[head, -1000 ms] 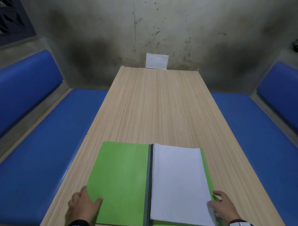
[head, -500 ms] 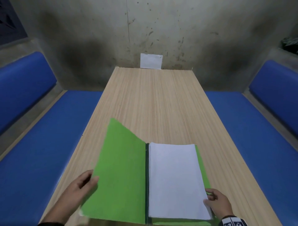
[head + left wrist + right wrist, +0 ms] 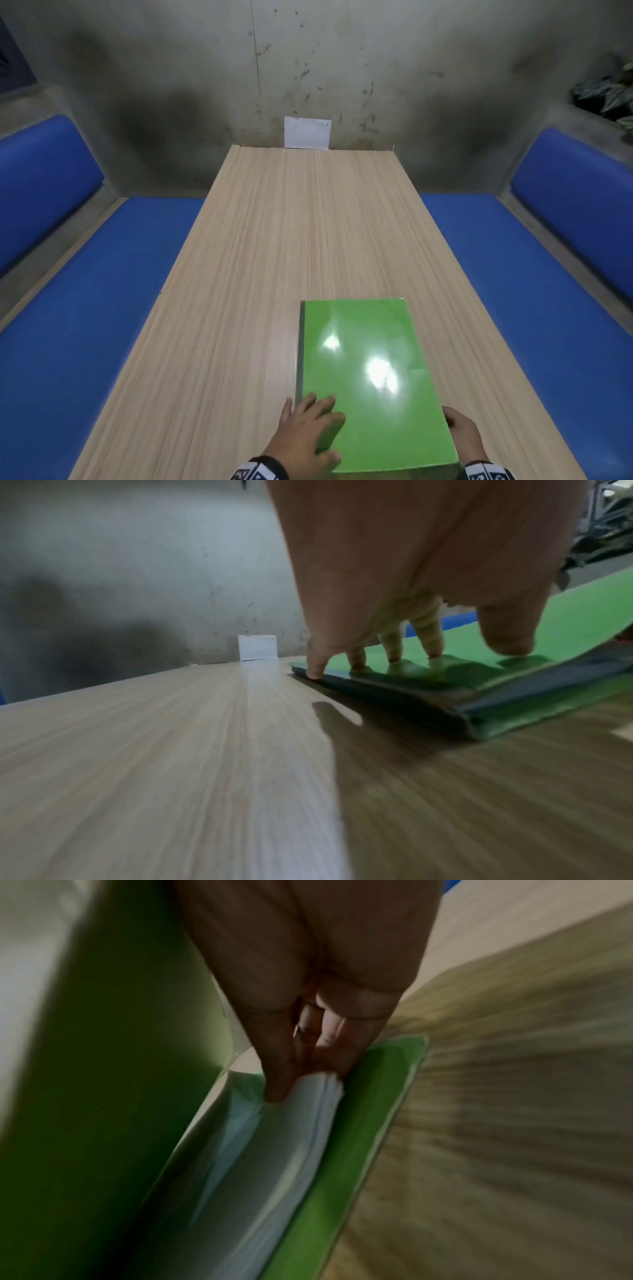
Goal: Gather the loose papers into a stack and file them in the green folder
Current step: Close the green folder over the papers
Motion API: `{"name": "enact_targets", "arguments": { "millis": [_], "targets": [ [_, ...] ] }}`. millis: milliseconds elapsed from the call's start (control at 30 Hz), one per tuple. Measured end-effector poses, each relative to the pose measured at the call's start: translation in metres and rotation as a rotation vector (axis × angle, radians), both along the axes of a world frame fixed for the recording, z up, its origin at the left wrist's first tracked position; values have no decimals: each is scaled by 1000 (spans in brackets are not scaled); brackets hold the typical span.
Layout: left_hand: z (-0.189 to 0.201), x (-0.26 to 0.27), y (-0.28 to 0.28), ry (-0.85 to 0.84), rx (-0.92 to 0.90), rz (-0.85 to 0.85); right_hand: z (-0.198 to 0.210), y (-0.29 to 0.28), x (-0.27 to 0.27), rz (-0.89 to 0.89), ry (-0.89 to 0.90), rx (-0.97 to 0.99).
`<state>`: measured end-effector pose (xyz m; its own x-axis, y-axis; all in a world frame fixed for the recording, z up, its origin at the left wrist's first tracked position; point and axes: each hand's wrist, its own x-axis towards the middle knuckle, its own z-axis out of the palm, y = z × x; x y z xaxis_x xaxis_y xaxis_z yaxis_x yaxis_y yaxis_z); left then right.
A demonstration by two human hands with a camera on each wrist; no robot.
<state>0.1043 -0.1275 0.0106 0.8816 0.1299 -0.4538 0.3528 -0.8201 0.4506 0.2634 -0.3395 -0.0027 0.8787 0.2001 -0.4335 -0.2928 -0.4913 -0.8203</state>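
The green folder (image 3: 370, 377) lies closed on the wooden table (image 3: 274, 240), near its front edge. My left hand (image 3: 318, 414) presses flat on the cover next to the dark spine, with its straight fingertips (image 3: 424, 642) on the green cover (image 3: 565, 620). My right hand (image 3: 459, 428) is at the folder's right edge. In the right wrist view its fingers (image 3: 308, 1056) reach under the raised cover (image 3: 103, 1069) and pinch the edge of the white paper stack (image 3: 274, 1150), which lies on the folder's back flap (image 3: 359, 1123).
A white sheet (image 3: 307, 132) stands against the stained wall at the table's far end. Blue padded benches run along the left (image 3: 85, 308) and right (image 3: 548, 291) sides. A plant (image 3: 609, 96) sits on the ledge at upper right.
My left hand has swung the front cover over from the left and brought it down on the papers. My right hand has stayed at the stack's lower right edge.
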Motion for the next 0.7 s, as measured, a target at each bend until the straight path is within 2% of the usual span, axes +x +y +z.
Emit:
{"name": "enact_targets", "arguments": {
  "millis": [200, 300, 367, 433, 500, 600, 700],
  "targets": [
    [-17, 5, -4, 1, 129, -17, -15, -9, 1, -122, 25, 8],
    [-15, 3, -4, -35, 74, 32, -17, -9, 3, -132, -41, -153],
    [-13, -3, -3, -108, -17, 206, -15, -5, 2, -91, -20, -229],
    [-16, -9, -1, -204, -156, 475, -16, 1, -3, -7, 25, -305],
    [-18, -13, 3, -224, -334, 713, -18, 8, -5, 62, 64, -356],
    [-16, -12, 8, -164, -447, 766, -22, 15, -3, 53, 139, -330],
    [-11, -16, 18, -121, -515, 812, -16, 27, -3, -5, 198, -224]
  ]
}}
